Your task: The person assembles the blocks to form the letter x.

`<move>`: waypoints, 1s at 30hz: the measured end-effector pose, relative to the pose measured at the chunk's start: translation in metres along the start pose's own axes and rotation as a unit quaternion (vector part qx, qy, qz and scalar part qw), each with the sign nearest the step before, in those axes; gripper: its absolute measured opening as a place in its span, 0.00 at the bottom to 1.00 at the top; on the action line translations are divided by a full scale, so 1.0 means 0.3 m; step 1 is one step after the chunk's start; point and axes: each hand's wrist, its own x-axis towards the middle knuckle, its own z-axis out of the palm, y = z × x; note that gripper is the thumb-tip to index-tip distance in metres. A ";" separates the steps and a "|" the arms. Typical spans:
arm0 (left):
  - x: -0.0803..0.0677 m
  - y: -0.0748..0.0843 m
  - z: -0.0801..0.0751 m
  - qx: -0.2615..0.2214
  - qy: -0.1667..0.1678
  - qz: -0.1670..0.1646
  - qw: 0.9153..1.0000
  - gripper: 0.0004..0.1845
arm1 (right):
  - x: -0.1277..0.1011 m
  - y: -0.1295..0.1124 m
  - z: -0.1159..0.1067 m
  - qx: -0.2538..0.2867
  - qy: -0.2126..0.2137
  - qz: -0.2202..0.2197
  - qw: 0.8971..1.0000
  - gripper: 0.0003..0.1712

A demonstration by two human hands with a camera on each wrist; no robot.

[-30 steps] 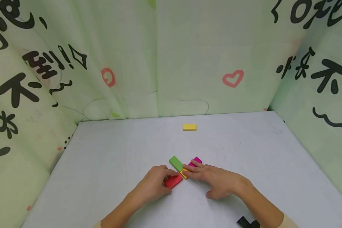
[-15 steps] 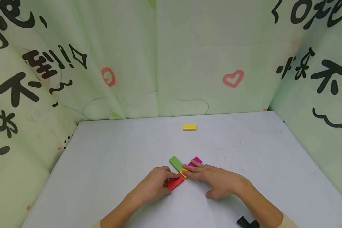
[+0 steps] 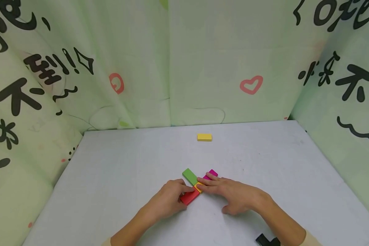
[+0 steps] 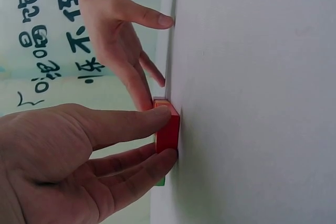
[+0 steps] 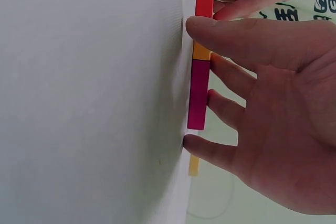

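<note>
Four flat blocks lie together near the front middle of the white table [image 3: 117,171]: green [image 3: 189,176], magenta [image 3: 211,174], orange [image 3: 198,187] and red [image 3: 190,197]. My left hand [image 3: 184,194] pinches the red block [image 4: 168,132] by its sides, thumb [image 4: 131,121] on one edge and fingers on the other, its end against the orange block. My right hand [image 3: 216,191] lies flat with straight fingers over the orange block [image 5: 201,51] and the magenta block [image 5: 198,95]; its thumb rests on the table.
A lone yellow block [image 3: 204,137] lies near the table's back edge. Green printed cloth [image 3: 203,61] walls the table at the back and both sides. A small black object [image 3: 265,240] shows at the bottom right by my right sleeve.
My left hand has slid the red block slightly right, closer against the orange block. My right hand has stayed put.
</note>
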 end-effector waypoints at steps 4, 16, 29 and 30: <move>0.000 0.000 0.002 0.002 0.002 0.005 1.000 0.28 | -0.001 0.001 0.002 -0.003 0.004 -0.003 1.000 0.56; 0.000 0.001 0.001 0.007 0.002 0.000 1.000 0.28 | -0.004 -0.007 0.004 -0.007 0.005 -0.005 1.000 0.53; -0.003 0.001 0.000 0.005 0.003 0.002 1.000 0.27 | -0.001 -0.009 0.000 -0.010 -0.001 -0.006 1.000 0.52; -0.003 0.001 0.000 0.005 0.002 0.002 1.000 0.27 | 0.000 -0.009 0.000 -0.009 -0.001 -0.007 1.000 0.52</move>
